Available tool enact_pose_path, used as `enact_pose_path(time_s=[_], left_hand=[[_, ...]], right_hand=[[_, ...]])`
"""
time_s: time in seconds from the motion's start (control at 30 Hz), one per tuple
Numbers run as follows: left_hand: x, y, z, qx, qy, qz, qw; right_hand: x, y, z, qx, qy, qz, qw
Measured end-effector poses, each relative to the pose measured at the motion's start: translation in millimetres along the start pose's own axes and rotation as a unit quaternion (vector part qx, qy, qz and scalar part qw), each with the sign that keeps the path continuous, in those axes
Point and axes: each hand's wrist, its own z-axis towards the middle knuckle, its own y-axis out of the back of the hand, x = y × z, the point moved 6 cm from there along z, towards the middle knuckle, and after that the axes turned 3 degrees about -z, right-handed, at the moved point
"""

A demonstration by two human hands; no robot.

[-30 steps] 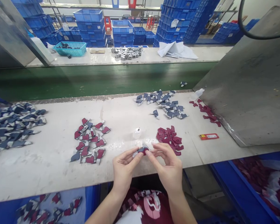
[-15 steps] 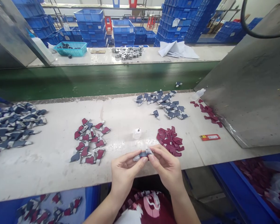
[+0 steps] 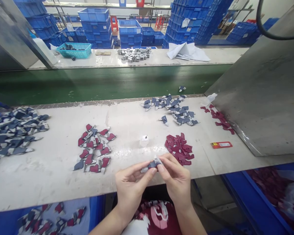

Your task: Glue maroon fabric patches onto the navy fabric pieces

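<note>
Pinching one blue-grey-and-white part (image 3: 152,164) between fingertips of left hand (image 3: 129,182) and right hand (image 3: 176,178) over the worktop (image 3: 127,130), with seemingly finished maroon-faced parts (image 3: 89,159) grouped leftward and loose maroon pieces (image 3: 177,146) left unjoined rightward.

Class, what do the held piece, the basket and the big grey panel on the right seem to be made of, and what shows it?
Held piece: perhaps moulded plastic, smooth-looking, blue-grey and pale; too small to be sure.
Basket: likely plastic, turquoise, with evenly coloured, perforated walls.
Panel: likely sheet metal, perhaps steel, with a dull grey sheen, scuffs and a bright lower edge.
</note>
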Motion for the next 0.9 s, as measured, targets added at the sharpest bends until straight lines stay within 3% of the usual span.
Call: enact_pose_path(time_s=[0.27, 0.47, 0.73, 0.9], left_hand=[[-15.3, -5.5, -0.3, -0.019, -0.063, -0.017, 0.998], [-19.4, -5.6, -4.9, -0.021, -0.134, 0.023, 0.991], [-16.7, -1.6, 0.5, -0.04, -0.122, 0.012, 0.992], [-16.7, 0.5, -2.7, -0.03, -0.205, 0.088, 0.974]], right_hand=[[1.3, -3.2, 1.9, 0.001, 0.0, 0.016, 1.0], [4.5, -8.8, -1.0, -0.042, -0.013, 0.022, 0.999], [-3.8, -9.0, 0.5, 0.005, -0.02, 0.028, 0.999], [-8.4, -9.7, 1.5, -0.024, -0.054, 0.031, 0.998]])
